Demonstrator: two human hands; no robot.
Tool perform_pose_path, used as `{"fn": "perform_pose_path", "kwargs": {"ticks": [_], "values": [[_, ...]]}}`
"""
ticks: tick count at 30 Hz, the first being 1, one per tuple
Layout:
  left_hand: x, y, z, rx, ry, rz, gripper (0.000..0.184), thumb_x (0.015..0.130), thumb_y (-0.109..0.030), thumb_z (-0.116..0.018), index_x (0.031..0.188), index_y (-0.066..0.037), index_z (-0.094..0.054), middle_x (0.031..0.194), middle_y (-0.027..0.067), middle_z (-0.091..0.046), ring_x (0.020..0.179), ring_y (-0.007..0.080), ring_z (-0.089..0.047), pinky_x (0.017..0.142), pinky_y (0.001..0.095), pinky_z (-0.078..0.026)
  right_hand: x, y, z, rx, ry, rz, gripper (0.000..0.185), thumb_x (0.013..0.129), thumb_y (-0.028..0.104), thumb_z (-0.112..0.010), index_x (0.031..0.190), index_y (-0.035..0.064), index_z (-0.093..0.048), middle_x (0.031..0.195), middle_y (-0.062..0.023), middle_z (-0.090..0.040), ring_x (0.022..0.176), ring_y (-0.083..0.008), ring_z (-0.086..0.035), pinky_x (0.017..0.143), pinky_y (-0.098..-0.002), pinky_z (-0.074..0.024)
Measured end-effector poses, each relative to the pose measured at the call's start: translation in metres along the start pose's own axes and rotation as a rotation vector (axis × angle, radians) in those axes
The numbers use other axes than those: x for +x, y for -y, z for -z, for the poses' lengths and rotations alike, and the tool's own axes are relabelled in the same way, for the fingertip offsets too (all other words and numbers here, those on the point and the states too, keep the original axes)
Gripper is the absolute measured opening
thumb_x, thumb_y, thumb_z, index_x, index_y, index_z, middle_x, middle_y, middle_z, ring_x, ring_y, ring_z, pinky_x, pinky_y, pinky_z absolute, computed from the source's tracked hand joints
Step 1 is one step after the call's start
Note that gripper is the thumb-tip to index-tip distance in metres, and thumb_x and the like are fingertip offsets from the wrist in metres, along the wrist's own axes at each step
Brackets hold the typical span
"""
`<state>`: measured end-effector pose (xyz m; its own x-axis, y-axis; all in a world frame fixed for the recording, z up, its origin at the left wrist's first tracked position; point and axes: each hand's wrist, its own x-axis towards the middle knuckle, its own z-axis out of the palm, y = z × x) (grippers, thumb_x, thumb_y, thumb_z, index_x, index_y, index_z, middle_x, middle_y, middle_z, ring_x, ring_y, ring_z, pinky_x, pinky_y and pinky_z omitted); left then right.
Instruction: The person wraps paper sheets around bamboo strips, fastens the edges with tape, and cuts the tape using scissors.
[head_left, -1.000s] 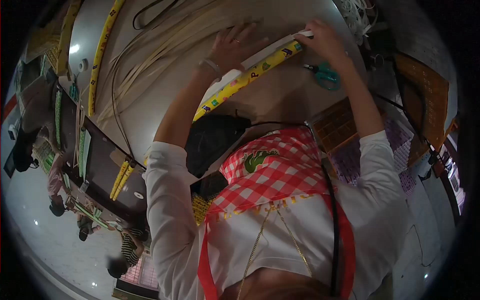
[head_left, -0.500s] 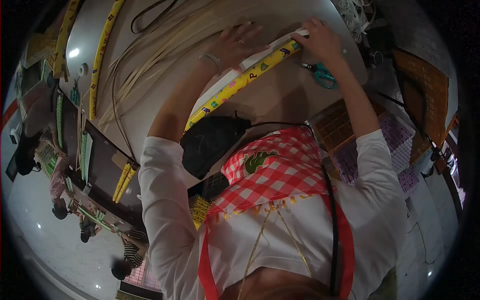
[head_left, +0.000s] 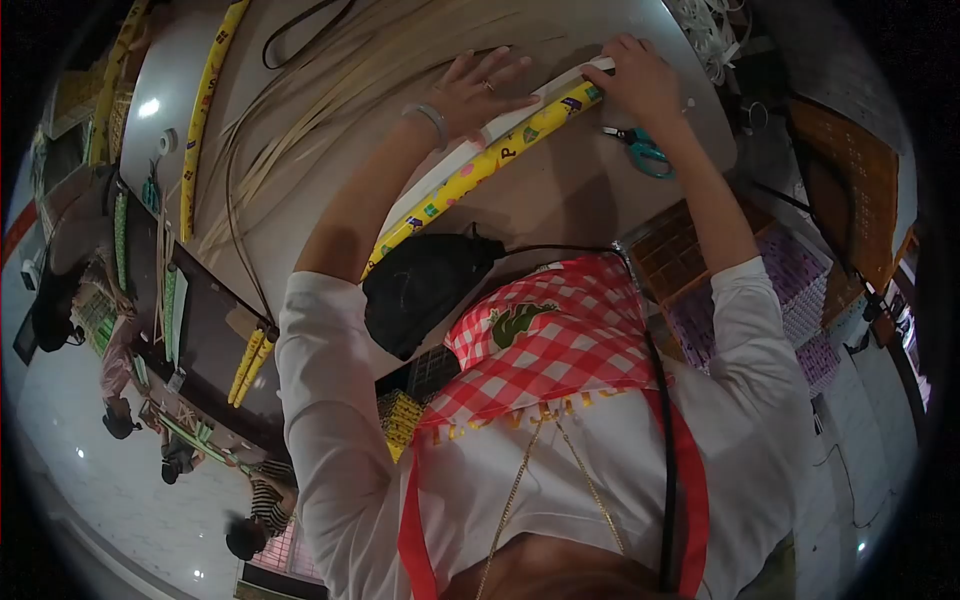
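A long yellow printed strip (head_left: 480, 172) with a white far edge (head_left: 435, 178) lies slantwise on the table before me. At its right end my right hand (head_left: 643, 85) grips it, thumb on the near side and fingers over the far edge. My left hand (head_left: 468, 100), wearing a ring and a bracelet, rests along the white edge near the middle, fingers spread and thumb touching the strip. The strip's left end is hidden behind my left forearm. Teal-handled scissors (head_left: 645, 152) lie just below my right hand.
Thin tan strips (head_left: 290, 120) cover the table's left part, beside another yellow printed strip (head_left: 205, 110) and a tape roll (head_left: 167, 140). A black pouch (head_left: 430, 290) sits at the near edge. Woven baskets (head_left: 690, 265) stand right. Several people work at far left.
My left hand's fingers have shifted slightly over the white edge. My right hand and the yellow strip stay almost where they were.
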<state>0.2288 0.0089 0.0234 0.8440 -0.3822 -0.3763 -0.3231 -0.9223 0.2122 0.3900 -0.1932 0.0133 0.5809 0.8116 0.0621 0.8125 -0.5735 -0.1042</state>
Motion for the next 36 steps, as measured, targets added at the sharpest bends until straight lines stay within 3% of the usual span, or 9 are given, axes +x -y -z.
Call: {"fn": "perform_pose_path", "kwargs": {"ticks": [13, 19, 22, 24, 30, 33, 36], "values": [[0.006, -0.002, 0.001, 0.018, 0.073, -0.017, 0.098, 0.046, -0.036, -0.077, 0.131, -0.039, -0.026, 0.143, -0.0027, -0.006, 0.132, 0.0240, -0.003, 0.105, 0.0459, -0.009, -0.002, 0.005, 0.003, -0.092, -0.105, 0.048, 0.033, 0.071, 0.043, -0.061, 0.083, 0.0120, -0.058, 0.087, 0.0011, -0.054, 0.083, -0.0193, -0.055, 0.065, -0.0327, -0.0471], [0.006, -0.001, 0.003, -0.008, 0.083, 0.001, 0.098, 0.046, -0.035, -0.077, 0.130, -0.039, -0.027, 0.143, -0.0021, -0.007, 0.132, 0.0228, -0.005, 0.105, 0.0454, -0.011, -0.012, -0.006, 0.005, 0.037, -0.068, -0.027, 0.040, 0.071, 0.044, -0.061, 0.093, 0.0110, -0.056, 0.095, -0.0029, -0.054, 0.087, -0.0232, -0.053, 0.080, -0.0363, -0.0384], [0.007, 0.001, -0.009, 0.024, 0.020, -0.002, 0.099, 0.046, -0.035, -0.077, 0.130, -0.039, -0.026, 0.143, -0.0031, -0.007, 0.132, 0.0225, -0.005, 0.105, 0.0460, -0.013, -0.018, -0.006, -0.001, 0.084, -0.187, 0.002, 0.043, 0.071, 0.045, -0.061, 0.098, 0.0115, -0.056, 0.099, -0.0033, -0.054, 0.090, -0.0244, -0.052, 0.084, -0.0377, -0.0357], [0.007, -0.001, -0.005, -0.027, 0.004, -0.016, 0.101, 0.039, -0.035, -0.074, 0.130, -0.031, -0.031, 0.143, -0.0023, -0.009, 0.132, 0.0241, -0.005, 0.102, 0.0476, -0.017, -0.018, -0.005, -0.006, 0.084, -0.262, -0.012, 0.043, 0.070, 0.048, -0.061, 0.095, 0.0130, -0.058, 0.097, -0.0053, -0.056, 0.090, -0.0232, -0.052, 0.083, -0.0381, -0.0370], [0.016, -0.011, 0.024, 0.050, 0.224, -0.100, 0.103, 0.045, -0.031, -0.076, 0.134, -0.019, -0.024, 0.143, -0.0042, -0.008, 0.132, 0.0232, 0.000, 0.104, 0.0483, -0.013, -0.018, -0.003, -0.008, 0.120, -0.233, -0.055, 0.043, 0.071, 0.045, -0.061, 0.099, 0.0136, -0.056, 0.102, -0.0037, -0.053, 0.090, -0.0241, -0.052, 0.085, -0.0377, -0.0351], [0.021, -0.013, 0.025, 0.140, 0.281, -0.099, 0.103, 0.049, -0.032, -0.078, 0.135, -0.023, -0.021, 0.143, -0.0067, -0.002, 0.132, 0.0186, 0.002, 0.106, 0.0456, -0.010, -0.016, 0.001, -0.007, 0.106, -0.197, -0.103, 0.041, 0.071, 0.044, -0.062, 0.098, 0.0137, -0.056, 0.102, -0.0029, -0.053, 0.091, -0.0227, -0.052, 0.086, -0.0378, -0.0343], [0.022, -0.014, 0.026, 0.135, 0.301, -0.090, 0.104, 0.050, -0.032, -0.078, 0.135, -0.021, -0.020, 0.144, -0.0058, -0.002, 0.132, 0.0186, 0.003, 0.106, 0.0449, -0.008, -0.015, 0.005, -0.003, 0.072, -0.190, -0.124, 0.041, 0.070, 0.044, -0.062, 0.097, 0.0139, -0.056, 0.100, -0.0024, -0.053, 0.093, -0.0212, -0.051, 0.087, -0.0382, -0.0335]]}}
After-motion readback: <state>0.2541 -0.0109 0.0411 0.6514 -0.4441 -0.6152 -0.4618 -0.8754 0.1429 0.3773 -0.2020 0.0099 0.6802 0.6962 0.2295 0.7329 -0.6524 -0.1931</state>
